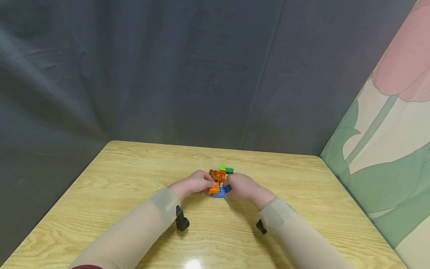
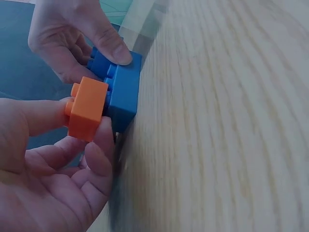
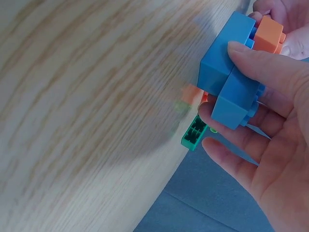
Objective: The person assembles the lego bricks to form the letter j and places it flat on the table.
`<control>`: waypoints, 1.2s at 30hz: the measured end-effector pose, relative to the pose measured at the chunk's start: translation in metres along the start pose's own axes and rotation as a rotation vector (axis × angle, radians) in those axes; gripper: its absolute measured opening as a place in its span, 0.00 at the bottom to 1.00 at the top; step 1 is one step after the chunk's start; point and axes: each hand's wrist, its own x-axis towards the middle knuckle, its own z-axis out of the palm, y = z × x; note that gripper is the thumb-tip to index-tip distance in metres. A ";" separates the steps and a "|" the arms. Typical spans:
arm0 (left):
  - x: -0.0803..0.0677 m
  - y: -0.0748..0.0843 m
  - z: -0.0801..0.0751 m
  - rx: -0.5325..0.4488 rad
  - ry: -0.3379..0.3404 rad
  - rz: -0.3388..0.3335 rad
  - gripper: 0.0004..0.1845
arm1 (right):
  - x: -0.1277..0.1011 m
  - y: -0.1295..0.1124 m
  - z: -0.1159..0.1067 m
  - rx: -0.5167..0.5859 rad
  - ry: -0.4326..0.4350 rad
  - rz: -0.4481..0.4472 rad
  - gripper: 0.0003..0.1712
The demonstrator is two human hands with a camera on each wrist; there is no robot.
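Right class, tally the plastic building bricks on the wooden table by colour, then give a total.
Blue plastic bricks: 2
Orange plastic brick: 1
Brown plastic brick: 1
Light green plastic brick: 1
Dark green plastic brick: 1
Total: 6

A wooden table (image 1: pixel 134 194) is carrying a brown brick (image 1: pixel 215 174), with light-green (image 1: pixel 222 167) and dark-green bricks (image 1: pixel 230 170) lying just beyond it.

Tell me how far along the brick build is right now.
In hand: the right hand grips the blue brick, and the left hand pinches a small orange brick against its studded face; whether it is fully seated cannot be told. Left: loose bricks lie on the table just beyond the hands, a brown-orange brick, a light green brick and a dark green brick.
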 end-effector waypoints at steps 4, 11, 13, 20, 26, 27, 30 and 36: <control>0.000 -0.003 -0.001 0.008 0.006 0.000 0.08 | 0.000 0.000 0.000 0.009 -0.002 0.001 0.15; 0.001 -0.004 0.001 0.007 0.021 0.007 0.08 | -0.002 0.000 -0.001 0.005 0.008 -0.002 0.16; 0.001 -0.002 0.001 0.000 0.028 -0.013 0.08 | -0.001 0.000 -0.001 0.006 0.008 -0.002 0.16; -0.007 0.004 0.003 0.036 0.124 -0.061 0.09 | 0.000 0.000 0.001 0.008 0.001 -0.009 0.16; -0.016 0.012 0.012 0.413 0.250 0.207 0.05 | 0.001 0.001 0.004 0.014 0.012 -0.035 0.13; -0.017 0.014 0.014 0.496 0.251 0.268 0.05 | 0.001 0.001 0.004 0.016 0.015 -0.039 0.12; -0.019 0.020 0.019 0.690 0.240 0.392 0.06 | 0.000 0.002 0.005 0.030 0.025 -0.067 0.09; -0.016 0.023 0.023 0.851 0.162 0.398 0.06 | 0.000 0.002 0.002 0.072 0.033 -0.089 0.07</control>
